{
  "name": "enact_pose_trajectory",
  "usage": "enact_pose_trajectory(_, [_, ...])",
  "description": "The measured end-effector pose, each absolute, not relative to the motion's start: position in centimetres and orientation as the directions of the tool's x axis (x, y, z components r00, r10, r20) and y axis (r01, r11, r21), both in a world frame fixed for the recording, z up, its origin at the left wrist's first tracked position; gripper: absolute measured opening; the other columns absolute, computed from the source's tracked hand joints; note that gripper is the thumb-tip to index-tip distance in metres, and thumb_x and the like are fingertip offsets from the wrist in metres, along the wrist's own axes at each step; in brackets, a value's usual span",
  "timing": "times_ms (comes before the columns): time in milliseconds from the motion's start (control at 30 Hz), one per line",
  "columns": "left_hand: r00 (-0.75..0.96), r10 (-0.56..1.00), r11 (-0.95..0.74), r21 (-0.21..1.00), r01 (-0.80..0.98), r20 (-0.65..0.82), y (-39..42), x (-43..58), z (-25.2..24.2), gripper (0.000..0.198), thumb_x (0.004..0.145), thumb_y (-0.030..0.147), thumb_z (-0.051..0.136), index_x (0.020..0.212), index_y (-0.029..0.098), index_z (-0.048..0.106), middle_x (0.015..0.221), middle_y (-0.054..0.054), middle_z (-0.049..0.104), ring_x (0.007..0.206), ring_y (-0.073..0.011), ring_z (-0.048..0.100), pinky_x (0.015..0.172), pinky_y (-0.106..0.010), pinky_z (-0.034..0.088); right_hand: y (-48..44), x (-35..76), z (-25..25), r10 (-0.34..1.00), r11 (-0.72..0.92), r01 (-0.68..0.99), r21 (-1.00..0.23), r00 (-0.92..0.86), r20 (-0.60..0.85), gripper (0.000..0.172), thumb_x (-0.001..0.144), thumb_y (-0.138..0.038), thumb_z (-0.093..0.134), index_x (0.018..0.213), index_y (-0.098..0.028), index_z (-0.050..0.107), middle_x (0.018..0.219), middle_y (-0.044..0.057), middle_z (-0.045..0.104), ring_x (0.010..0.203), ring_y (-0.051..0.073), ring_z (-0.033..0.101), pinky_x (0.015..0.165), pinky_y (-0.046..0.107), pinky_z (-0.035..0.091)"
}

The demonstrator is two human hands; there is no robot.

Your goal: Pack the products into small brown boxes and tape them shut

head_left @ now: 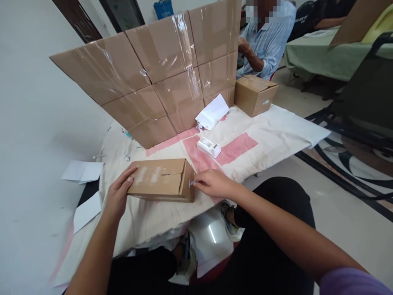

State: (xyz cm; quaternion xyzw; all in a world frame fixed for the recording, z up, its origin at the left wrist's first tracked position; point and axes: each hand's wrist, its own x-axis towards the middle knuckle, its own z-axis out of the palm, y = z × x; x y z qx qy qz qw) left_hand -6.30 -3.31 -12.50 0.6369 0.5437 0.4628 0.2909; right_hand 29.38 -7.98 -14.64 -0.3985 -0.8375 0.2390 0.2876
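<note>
A closed brown cardboard box (156, 182) lies on the cloth-covered table in front of me, with strips of tape across its top. My left hand (120, 189) grips its left end, thumb on top. At the right end face, my right hand (213, 183) is closed in a pinch on a small shiny piece of tape (192, 183), which touches the cardboard. Just beyond the box sits a white tape dispenser (208, 147).
A tall cardboard divider (166, 65), covered in clear tape, stands across the table (264, 151). White paper (213, 111) leans against it. Another cardboard box (255, 95) is at the far right, near a seated person (267, 45). More papers (87, 212) lie at left by the wall.
</note>
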Motion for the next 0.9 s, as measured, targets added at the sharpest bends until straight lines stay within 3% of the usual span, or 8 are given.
enact_pose_trajectory(300, [-0.044, 0.967, -0.218, 0.909, 0.355, 0.249, -3.5, -6.1, -12.3, 0.037, 0.087, 0.039, 0.067, 0.120, 0.023, 0.071, 0.148, -0.006, 0.058, 0.146, -0.0271, 0.043, 0.127, -0.044, 0.024, -6.6, 28.7, -16.9, 0.780, 0.569, 0.373, -0.733, -0.529, 0.336, 0.023, 0.099, -0.021, 0.056, 0.079, -0.017, 0.067, 0.074, 0.001, 0.067, 0.068, 0.014, 0.058, 0.065, 0.025, 0.036])
enact_pose_trajectory(500, [-0.056, 0.968, -0.214, 0.921, 0.326, 0.245, -3.3, -6.3, -12.5, 0.038, 0.084, 0.039, 0.070, 0.118, 0.024, 0.073, 0.146, -0.005, 0.060, 0.146, -0.0298, 0.042, 0.127, -0.044, 0.024, -6.4, 28.8, -17.6, 0.740, 0.570, 0.249, -0.783, -0.569, 0.358, 0.021, 0.100, -0.023, 0.055, 0.087, -0.016, 0.069, 0.083, 0.004, 0.071, 0.077, 0.015, 0.062, 0.071, 0.025, 0.040])
enact_pose_trajectory(733, [-0.042, 0.961, -0.245, 0.915, 0.320, 0.272, -3.1, -6.2, -12.7, 0.036, 0.082, 0.038, 0.071, 0.114, 0.024, 0.074, 0.142, -0.005, 0.061, 0.145, -0.0311, 0.042, 0.127, -0.045, 0.024, -6.8, 27.9, -17.3, 0.816, 0.494, 0.359, -0.792, -0.507, 0.279, 0.030, 0.099, -0.025, 0.056, 0.070, -0.017, 0.056, 0.062, -0.004, 0.051, 0.059, 0.010, 0.045, 0.060, 0.025, 0.027])
enact_pose_trajectory(900, [-0.054, 0.957, -0.253, 0.913, 0.320, 0.284, -3.2, -6.0, -12.8, 0.036, 0.083, 0.038, 0.069, 0.115, 0.023, 0.074, 0.141, -0.006, 0.062, 0.142, -0.0306, 0.045, 0.125, -0.044, 0.027, -6.7, 28.6, -17.0, 0.915, 0.321, 0.475, -0.819, -0.379, 0.139, 0.051, 0.087, -0.044, 0.073, 0.058, -0.018, 0.040, 0.054, -0.008, 0.037, 0.053, 0.008, 0.034, 0.057, 0.026, 0.020])
